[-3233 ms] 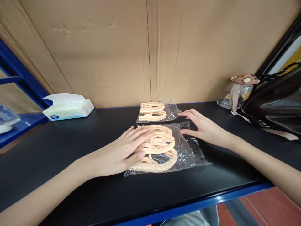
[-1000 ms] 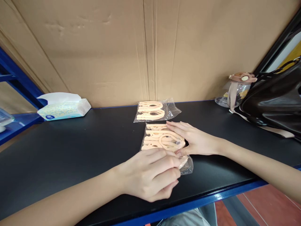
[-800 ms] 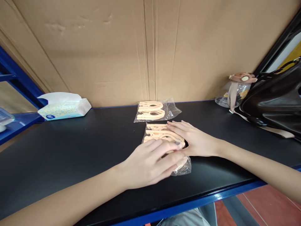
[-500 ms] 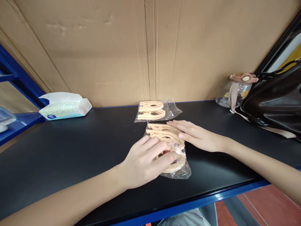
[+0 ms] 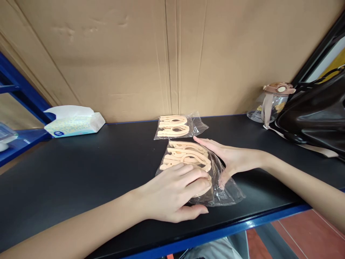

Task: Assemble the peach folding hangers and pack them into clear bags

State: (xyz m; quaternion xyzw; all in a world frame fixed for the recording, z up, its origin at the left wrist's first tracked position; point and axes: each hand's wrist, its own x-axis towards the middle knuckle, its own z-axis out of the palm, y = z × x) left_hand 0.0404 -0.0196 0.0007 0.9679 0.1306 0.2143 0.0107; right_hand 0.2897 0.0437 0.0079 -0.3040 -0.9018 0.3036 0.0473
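Note:
A clear plastic bag point(image 5: 231, 196) of folded peach-coloured folding hangers point(image 5: 185, 153) lies on the black tabletop in front of me. My left hand point(image 5: 178, 190) rests on the bag's lower part, fingers bent over the hangers and thumb stretched out apart at the near side; it hides some of them. My right hand point(image 5: 226, 154) is at the bag's right side, thumb and fingers spread wide, the thumb touching the loose plastic. Just behind lies a second clear bag point(image 5: 198, 124) holding similar folded hangers point(image 5: 174, 126), not held by either hand.
A tissue pack point(image 5: 75, 124) stands at the back left, beside a blue metal frame point(image 5: 24, 97). A strapped drinking bottle point(image 5: 277, 102) and a dark bag point(image 5: 318, 115) are at the right. Cardboard point(image 5: 121, 64) walls off the back; the table's blue edge point(image 5: 215, 233) runs in front.
My left hand has shifted slightly right and flattened, its thumb now out to the side. My right thumb has moved down and away from the fingers, and the loose plastic now spreads further right.

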